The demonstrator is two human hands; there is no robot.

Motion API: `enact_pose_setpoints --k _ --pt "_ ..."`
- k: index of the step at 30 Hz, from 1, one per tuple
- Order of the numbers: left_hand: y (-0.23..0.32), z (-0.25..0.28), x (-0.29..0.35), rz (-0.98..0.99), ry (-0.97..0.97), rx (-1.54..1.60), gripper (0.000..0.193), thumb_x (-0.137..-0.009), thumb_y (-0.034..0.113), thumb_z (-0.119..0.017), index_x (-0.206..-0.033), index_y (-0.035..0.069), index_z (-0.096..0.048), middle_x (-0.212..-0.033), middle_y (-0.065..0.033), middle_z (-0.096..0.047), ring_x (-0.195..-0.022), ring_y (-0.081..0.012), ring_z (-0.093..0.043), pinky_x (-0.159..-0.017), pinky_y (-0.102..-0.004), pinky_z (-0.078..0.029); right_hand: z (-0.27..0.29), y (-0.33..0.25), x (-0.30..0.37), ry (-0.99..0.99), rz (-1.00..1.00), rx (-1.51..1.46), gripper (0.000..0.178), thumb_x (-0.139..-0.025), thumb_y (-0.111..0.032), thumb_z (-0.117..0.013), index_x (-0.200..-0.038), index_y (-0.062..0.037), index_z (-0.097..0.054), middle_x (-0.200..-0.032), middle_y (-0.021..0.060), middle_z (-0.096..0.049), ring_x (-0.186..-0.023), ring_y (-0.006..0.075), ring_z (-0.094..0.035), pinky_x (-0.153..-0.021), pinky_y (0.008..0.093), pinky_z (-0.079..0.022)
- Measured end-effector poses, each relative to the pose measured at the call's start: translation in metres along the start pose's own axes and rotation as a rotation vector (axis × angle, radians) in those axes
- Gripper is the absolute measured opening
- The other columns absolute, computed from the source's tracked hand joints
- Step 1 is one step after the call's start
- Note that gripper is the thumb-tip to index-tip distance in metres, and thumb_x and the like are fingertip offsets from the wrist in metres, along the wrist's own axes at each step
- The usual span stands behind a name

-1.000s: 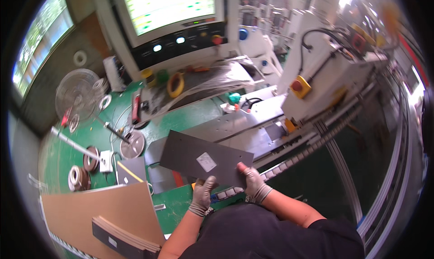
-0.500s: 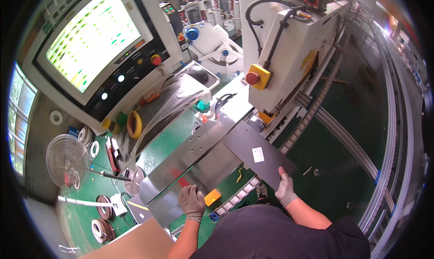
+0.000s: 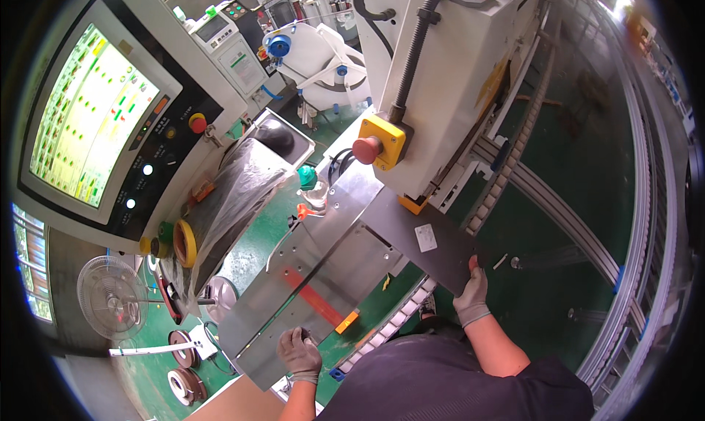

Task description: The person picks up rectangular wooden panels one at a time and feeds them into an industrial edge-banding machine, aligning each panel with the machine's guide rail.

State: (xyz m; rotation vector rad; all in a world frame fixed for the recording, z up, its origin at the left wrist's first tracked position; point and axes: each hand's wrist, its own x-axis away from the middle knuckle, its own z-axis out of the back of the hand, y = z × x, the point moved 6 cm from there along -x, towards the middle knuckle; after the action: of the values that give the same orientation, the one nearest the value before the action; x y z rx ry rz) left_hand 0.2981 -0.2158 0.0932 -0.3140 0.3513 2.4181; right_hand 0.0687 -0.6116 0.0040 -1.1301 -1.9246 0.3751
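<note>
Dark-grey, flat rectangular panel (image 3: 433, 260) reaches the tall white machine housing (image 3: 448, 91) at its far end; it seems positioned but not released. The grey-gloved right hand's (image 3: 472, 295) fingers grip its near corner, thumb on top. The grey-gloved left hand's (image 3: 299, 353) fingers curl near the metal surface (image 3: 275, 325), closure unclear.

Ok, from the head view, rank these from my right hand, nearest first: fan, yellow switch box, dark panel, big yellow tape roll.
From the right hand:
1. Dark panel: in its grip.
2. Yellow switch box: ahead, slightly left, on the white machine.
3. Big yellow tape roll: left, below the screen.
4. Fan: far left.
</note>
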Motion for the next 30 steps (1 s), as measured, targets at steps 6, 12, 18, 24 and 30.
enact_pose_setpoints --k 6,12,18,24,30 --pt "0.007 0.002 -0.006 -0.012 0.006 -0.018 0.035 -0.074 0.008 -0.063 -0.109 0.005 -0.059 -0.107 -0.0129 -0.058 -0.098 -0.0359 -0.059 -0.083 -0.0511 -0.048 -0.005 -0.048 -0.062 0.050 -0.060 -0.043 0.035 -0.105 -0.032 -0.058 -0.131 -0.0092 -0.062 -0.127 0.0067 -0.069 -0.113 0.0254 -0.068 -0.098 0.0435 -0.056" --pt "0.006 -0.003 -0.003 0.029 -0.001 -0.044 0.032 -0.075 0.010 -0.065 -0.106 0.006 -0.062 -0.107 -0.0123 -0.060 -0.101 -0.0355 -0.060 -0.085 -0.0504 -0.048 -0.008 -0.092 -0.124 0.108 -0.075 -0.083 0.037 -0.106 -0.035 -0.052 -0.132 -0.0102 -0.063 -0.134 0.0076 -0.066 -0.117 0.0287 -0.066 -0.101 0.0466 -0.054" --pt "0.004 -0.004 0.004 0.091 -0.001 -0.101 0.031 -0.079 0.015 -0.065 -0.109 0.008 -0.066 -0.114 -0.0115 -0.062 -0.110 -0.0359 -0.060 -0.094 -0.0498 -0.048 -0.011 -0.131 -0.174 0.049 -0.027 -0.086 0.039 -0.105 -0.037 -0.055 -0.132 -0.0100 -0.062 -0.126 0.0068 -0.068 -0.114 0.0275 -0.066 -0.100 0.0458 -0.053" --pt "0.006 0.003 -0.008 0.193 0.023 -0.079 0.032 -0.082 0.020 -0.063 -0.111 0.010 -0.067 -0.117 -0.0106 -0.064 -0.114 -0.0335 -0.060 -0.097 -0.0490 -0.047 -0.017 -0.095 -0.136 -0.010 0.288 0.224 0.047 -0.105 -0.034 -0.057 -0.139 -0.0021 -0.051 -0.128 0.0117 -0.058 -0.110 0.0255 -0.058 -0.104 0.0413 -0.046" --pt "0.010 -0.008 0.020 0.308 0.294 -0.048 0.032 -0.085 0.021 -0.063 -0.113 0.007 -0.065 -0.115 -0.0160 -0.065 -0.114 -0.0368 -0.060 -0.101 -0.0497 -0.047 -0.104 -0.007 0.043 -1.134 0.947 1.232 0.035 -0.097 -0.029 -0.065 -0.117 -0.0006 -0.067 -0.112 0.0169 -0.069 -0.104 0.0348 -0.066 -0.097 0.0441 -0.049"
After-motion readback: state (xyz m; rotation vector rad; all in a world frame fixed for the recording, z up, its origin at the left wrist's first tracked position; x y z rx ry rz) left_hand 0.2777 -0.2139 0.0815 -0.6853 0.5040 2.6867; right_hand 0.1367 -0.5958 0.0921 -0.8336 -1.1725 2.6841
